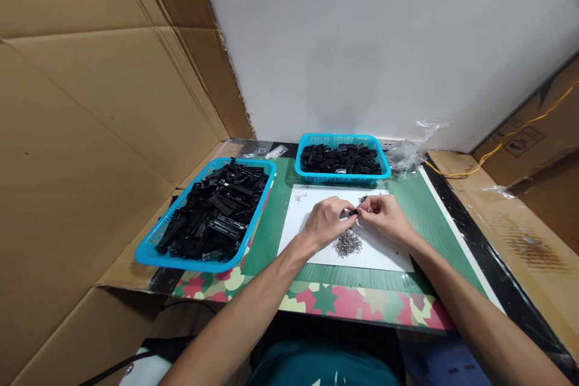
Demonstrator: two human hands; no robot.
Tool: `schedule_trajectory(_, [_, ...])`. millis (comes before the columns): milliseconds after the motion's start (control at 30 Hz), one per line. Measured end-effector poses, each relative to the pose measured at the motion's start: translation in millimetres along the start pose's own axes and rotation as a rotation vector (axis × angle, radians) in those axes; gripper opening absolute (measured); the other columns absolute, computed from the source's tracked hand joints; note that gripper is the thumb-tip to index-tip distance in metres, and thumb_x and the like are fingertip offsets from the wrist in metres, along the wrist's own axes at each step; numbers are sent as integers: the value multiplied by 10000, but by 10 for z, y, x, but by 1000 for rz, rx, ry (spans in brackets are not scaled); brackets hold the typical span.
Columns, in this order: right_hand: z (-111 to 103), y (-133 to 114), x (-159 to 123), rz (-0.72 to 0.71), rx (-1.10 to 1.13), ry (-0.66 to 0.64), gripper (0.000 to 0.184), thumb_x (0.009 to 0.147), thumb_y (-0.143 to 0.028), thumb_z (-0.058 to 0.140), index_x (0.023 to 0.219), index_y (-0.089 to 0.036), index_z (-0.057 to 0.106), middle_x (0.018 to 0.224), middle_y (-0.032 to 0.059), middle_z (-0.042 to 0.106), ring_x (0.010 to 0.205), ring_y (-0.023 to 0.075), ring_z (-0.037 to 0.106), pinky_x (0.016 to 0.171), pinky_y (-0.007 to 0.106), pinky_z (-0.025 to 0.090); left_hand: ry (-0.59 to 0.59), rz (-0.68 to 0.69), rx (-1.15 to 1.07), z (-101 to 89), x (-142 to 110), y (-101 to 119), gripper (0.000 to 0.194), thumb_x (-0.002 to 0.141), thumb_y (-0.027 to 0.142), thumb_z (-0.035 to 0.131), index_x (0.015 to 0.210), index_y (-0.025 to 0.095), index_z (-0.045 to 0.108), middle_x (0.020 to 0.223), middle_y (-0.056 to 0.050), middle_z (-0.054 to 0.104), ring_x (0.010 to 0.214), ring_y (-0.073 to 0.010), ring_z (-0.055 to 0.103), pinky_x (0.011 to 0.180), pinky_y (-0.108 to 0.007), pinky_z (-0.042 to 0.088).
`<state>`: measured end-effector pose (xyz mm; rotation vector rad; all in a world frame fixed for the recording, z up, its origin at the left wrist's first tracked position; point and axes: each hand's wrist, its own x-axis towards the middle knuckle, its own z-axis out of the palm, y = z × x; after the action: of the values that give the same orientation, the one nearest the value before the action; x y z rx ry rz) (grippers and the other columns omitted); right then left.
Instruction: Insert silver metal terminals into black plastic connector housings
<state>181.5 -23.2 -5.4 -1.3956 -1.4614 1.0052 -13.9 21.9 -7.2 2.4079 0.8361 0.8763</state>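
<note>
Above a white sheet (294, 235), my two hands meet fingertip to fingertip. My left hand (329, 220) is closed in a pinch around a small black plastic part (353, 212), most of it covered by fingers. My right hand (383, 216) also pinches at the right end of that part; whatever is between its fingertips is too small to make out. Just below the hands lies a pile of tiny silvery metal pieces (347, 244). A few more small pieces (300, 195) are scattered at the sheet's upper left corner.
On the left stands a blue basket (192, 263) heaped with long black parts (217, 211). Behind the sheet, a smaller blue basket (342, 178) holds short black parts (339, 158). Clear plastic bags (406, 155) lie at the back right. Cardboard walls (90, 102) flank the green-topped table (266, 253).
</note>
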Motion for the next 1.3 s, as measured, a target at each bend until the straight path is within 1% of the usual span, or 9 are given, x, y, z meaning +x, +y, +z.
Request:
schedule_trajectory(167, [-22,-2,-1,-5,-4,-27,249,751,-386,703,680,-154,645,613,3,614,561,107,455,541,236,318,3,14,12,7,-6,19,95,869,170,753,959,158,783,861,-54,764,791,-185,694,732,-288,519])
schedule_trajectory(433, [-94,-17,-31,-140,-182,-112,210,824,-315,646,692,-154,675,560,-29,533,539,102,390,533,245,283,-6,39,15,12,-17,-18,92,860,155,764,950,165,779,880,-48,769,809,-189,698,739,-293,530])
schedule_trajectory(600, [-148,-37,-29,-195,-309,-121,247,903,-317,622,831,-150,790,660,24,688,582,134,502,571,259,363,-8,42,11,6,-14,-29,102,870,158,759,970,157,778,879,-52,770,799,-190,693,730,-299,532])
schedule_trajectory(733, [-191,-26,-21,-193,-356,-113,251,932,-329,633,874,-157,806,703,37,735,586,149,547,566,266,390,5,31,-1,27,-2,-32,107,863,169,769,969,162,775,888,-49,780,800,-189,698,742,-305,540])
schedule_trajectory(867, [-237,-45,-33,-229,-407,-83,255,964,-297,601,938,-161,815,848,69,796,693,192,660,652,292,480,24,10,-6,42,4,-38,116,857,187,778,971,163,772,884,-48,784,791,-187,710,744,-303,552])
schedule_trajectory(1000, [-264,-66,-35,-302,-477,-6,292,1011,-312,554,1026,-172,809,903,95,773,751,209,683,687,315,517,31,-8,-4,34,6,-31,115,855,189,776,969,174,773,890,-41,784,780,-177,709,747,-297,556])
schedule_trajectory(1100, [-274,-60,-31,-419,-550,119,319,1035,-309,512,1114,-186,795,973,112,731,818,220,687,748,350,550,29,2,6,20,12,-12,110,876,202,758,978,167,779,870,-43,770,780,-180,698,749,-302,549])
schedule_trajectory(1200, [-303,-41,-50,-481,-627,287,299,1038,-328,529,1057,-210,803,1049,124,735,939,255,704,851,405,569,20,4,11,10,15,3,110,884,213,755,977,162,787,831,-45,750,785,-188,687,750,-304,539])
schedule_trajectory(1300, [-327,-23,-87,-457,-558,410,228,1008,-351,613,976,-228,802,1018,93,788,911,257,743,855,409,593,21,-12,5,14,10,7,104,884,210,752,969,165,792,835,-47,752,791,-189,687,751,-300,533])
